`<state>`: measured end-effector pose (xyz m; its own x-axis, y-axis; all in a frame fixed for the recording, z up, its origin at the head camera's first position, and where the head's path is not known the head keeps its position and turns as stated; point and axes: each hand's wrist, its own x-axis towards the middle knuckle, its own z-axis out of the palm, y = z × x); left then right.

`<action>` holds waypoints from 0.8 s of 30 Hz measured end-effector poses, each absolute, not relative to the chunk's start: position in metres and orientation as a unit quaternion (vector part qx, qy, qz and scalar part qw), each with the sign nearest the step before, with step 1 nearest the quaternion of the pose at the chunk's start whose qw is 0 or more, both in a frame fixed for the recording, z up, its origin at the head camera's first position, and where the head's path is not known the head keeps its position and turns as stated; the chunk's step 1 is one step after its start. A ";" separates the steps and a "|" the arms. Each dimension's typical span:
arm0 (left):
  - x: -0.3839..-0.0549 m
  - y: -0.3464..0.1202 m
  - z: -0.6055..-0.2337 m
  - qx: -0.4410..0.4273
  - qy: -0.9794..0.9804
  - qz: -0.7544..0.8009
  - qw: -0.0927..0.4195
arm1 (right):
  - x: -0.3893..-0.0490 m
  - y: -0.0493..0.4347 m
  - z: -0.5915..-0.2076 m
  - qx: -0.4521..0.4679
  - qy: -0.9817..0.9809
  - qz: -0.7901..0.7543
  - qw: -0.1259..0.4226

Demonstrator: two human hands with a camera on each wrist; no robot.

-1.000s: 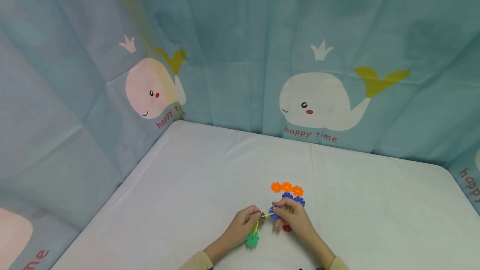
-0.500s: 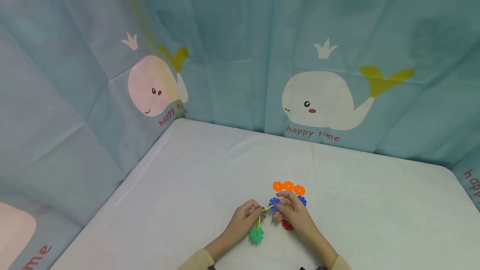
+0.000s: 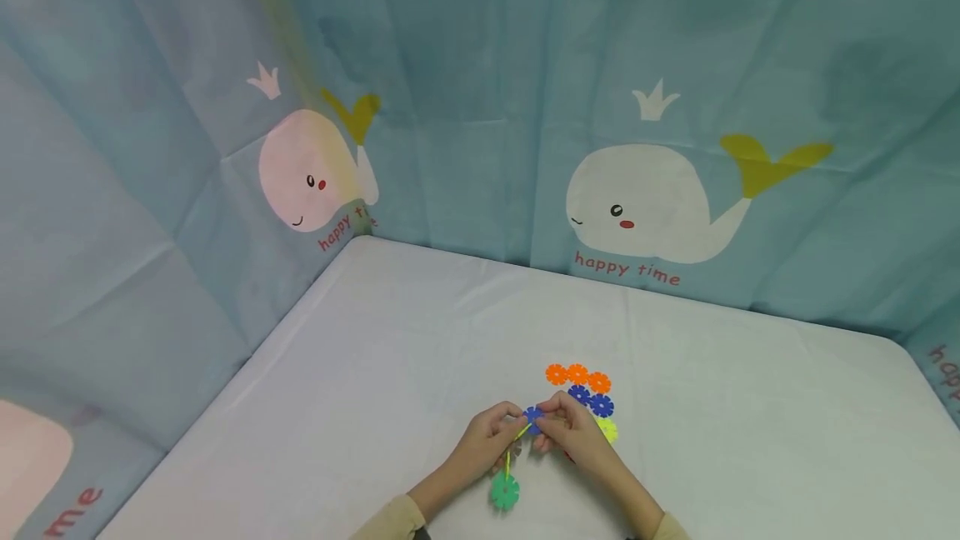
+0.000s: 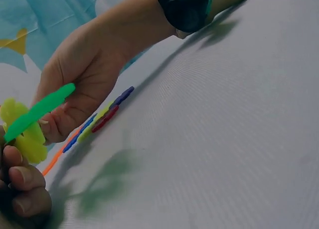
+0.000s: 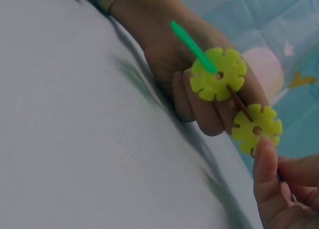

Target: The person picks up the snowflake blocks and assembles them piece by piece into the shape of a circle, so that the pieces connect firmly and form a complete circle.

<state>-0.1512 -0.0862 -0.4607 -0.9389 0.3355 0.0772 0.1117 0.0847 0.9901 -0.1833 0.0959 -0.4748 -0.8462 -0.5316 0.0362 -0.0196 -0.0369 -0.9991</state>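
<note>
My left hand grips a short chain of slotted plastic snowflake discs. Its green disc hangs at the lower end. In the right wrist view, one yellow disc joins the green one, and a thin brown disc links it to a second yellow disc. My right hand pinches a blue disc between thumb and fingers at the chain's upper end. It meets the second yellow disc there; fingers hide how far their slots engage. Both hands are above the white table.
Three orange discs lie in a row beyond my right hand. Nearer are two blue discs and a yellow disc, partly covered by that hand. A red disc shows in the left wrist view. Whale-printed curtains enclose the table.
My right hand has moved left with the blue disc, closer to my left hand. The green disc has swung slightly lower and left, and the yellow disc on the table has come into sight.
</note>
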 end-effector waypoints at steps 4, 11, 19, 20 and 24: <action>-0.153 -0.086 -0.462 0.155 0.700 0.692 0.087 | -0.185 0.097 -0.476 -0.219 0.663 -0.693 0.181; -0.153 -0.083 -0.461 0.108 0.673 0.727 0.079 | -0.196 0.101 -0.465 -0.189 0.803 -0.563 0.043; -0.154 -0.083 -0.462 0.084 0.677 0.726 0.087 | -0.232 0.096 -0.451 -0.146 0.933 -0.329 -0.029; -0.153 -0.084 -0.463 0.084 0.676 0.727 0.088 | -0.235 0.094 -0.452 -0.144 0.937 -0.317 -0.021; -0.158 -0.083 -0.476 0.080 0.674 0.729 0.092 | -0.243 0.092 -0.458 -0.137 0.944 -0.300 -0.002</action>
<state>-0.1577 -0.0834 -0.4755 -0.9701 0.2425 -0.0074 -0.0265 -0.0757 0.9968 -0.2431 0.0917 -0.4579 -0.9625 -0.2574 0.0853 -0.2595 0.7830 -0.5653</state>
